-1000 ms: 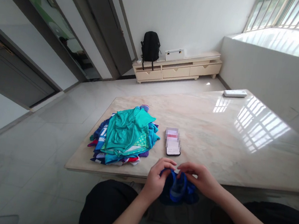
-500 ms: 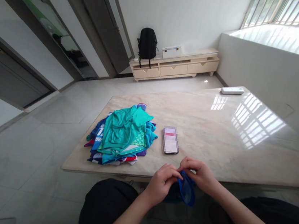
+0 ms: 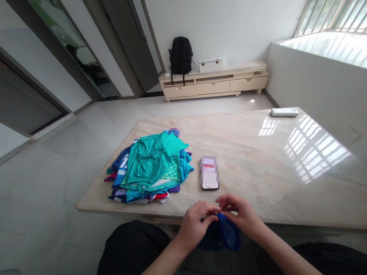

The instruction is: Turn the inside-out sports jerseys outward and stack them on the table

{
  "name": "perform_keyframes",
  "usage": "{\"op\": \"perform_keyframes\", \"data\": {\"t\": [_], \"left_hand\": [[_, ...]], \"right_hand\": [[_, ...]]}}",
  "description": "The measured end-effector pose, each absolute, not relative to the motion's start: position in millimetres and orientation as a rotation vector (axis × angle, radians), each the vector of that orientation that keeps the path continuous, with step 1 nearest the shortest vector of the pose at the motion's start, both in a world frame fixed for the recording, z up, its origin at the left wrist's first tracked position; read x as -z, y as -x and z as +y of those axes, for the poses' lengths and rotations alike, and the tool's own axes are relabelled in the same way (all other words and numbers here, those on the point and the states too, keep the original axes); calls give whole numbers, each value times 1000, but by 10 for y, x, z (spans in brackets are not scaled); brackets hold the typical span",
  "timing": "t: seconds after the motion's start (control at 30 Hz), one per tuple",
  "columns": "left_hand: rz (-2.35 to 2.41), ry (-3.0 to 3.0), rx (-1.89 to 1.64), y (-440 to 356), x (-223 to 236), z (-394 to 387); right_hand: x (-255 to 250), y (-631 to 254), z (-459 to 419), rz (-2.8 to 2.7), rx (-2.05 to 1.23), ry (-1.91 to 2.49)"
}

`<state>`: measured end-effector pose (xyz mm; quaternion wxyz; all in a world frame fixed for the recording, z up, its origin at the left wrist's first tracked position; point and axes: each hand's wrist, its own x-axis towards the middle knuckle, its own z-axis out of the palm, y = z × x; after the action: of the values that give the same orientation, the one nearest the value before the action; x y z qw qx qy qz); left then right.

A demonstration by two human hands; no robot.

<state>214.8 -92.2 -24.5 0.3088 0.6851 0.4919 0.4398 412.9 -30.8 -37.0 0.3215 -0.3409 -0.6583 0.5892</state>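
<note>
A piece of thin blue fabric (image 3: 220,235) hangs below the table's near edge, between my knees. Its upper rim is pinched by the fingers of my left hand (image 3: 197,223) and my right hand (image 3: 240,213), which meet close together. What kind of item it is does not show clearly; part of it looks sheer and falls in a loop. Left of my hands lies a loose pile of jerseys (image 3: 154,160), with a teal one on top and blue, red, white and purple cloth underneath. Just beyond my fingers a phone (image 3: 210,174) lies flat, its screen lit and blurred.
The marble-look table (image 3: 236,139) reaches away to the right, with a white oblong object (image 3: 284,112) near its far corner. Across the floor a low cabinet (image 3: 213,87) carries a black backpack (image 3: 180,56) and a white case (image 3: 210,65). My dark-clad legs are under the table edge.
My fingertips have shifted slightly along the fabric's rim, and my right hand has moved a little left and down. The pile and the phone stay where they were.
</note>
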Motion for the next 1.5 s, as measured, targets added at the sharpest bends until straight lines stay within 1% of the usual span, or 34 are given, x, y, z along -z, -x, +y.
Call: {"op": "perform_keyframes", "data": {"t": [0.23,0.47,0.53,0.67,0.83,1.0,1.13,1.27,1.4,1.5], "left_hand": [[1255,-1923,-1118,-2160,191,-900],[1339,-1906,-1196,-2144,198,-898],[1431,-1912,-1212,-2126,222,-908],[1560,-1981,-1231,-2109,267,-922],[1602,-2066,-1200,-2111,256,-918],[1667,-2034,-1129,-2086,231,-917],[1568,-1908,-1086,-2062,203,-885],[1482,-1871,-1001,-2070,80,-881],[1446,-1809,-1109,-2116,-87,-1018],[1431,-1961,-1200,-2158,-192,-1206]], "right_hand": [[446,-4112,-274,-1761,-1463,1029],[344,-4101,-335,-1798,-1536,986],[324,-4112,-372,-1885,-1473,967],[355,-4122,-423,-2084,-1229,1033],[387,-4139,-366,-2079,-1184,1095],[359,-4190,-300,-1980,-1232,1150],[298,-4237,-259,-1932,-1291,1171],[198,-4270,-252,-1792,-1377,1162],[45,-4279,-348,-1572,-1536,1095],[-138,-4292,-492,-1537,-1517,1004]]}}
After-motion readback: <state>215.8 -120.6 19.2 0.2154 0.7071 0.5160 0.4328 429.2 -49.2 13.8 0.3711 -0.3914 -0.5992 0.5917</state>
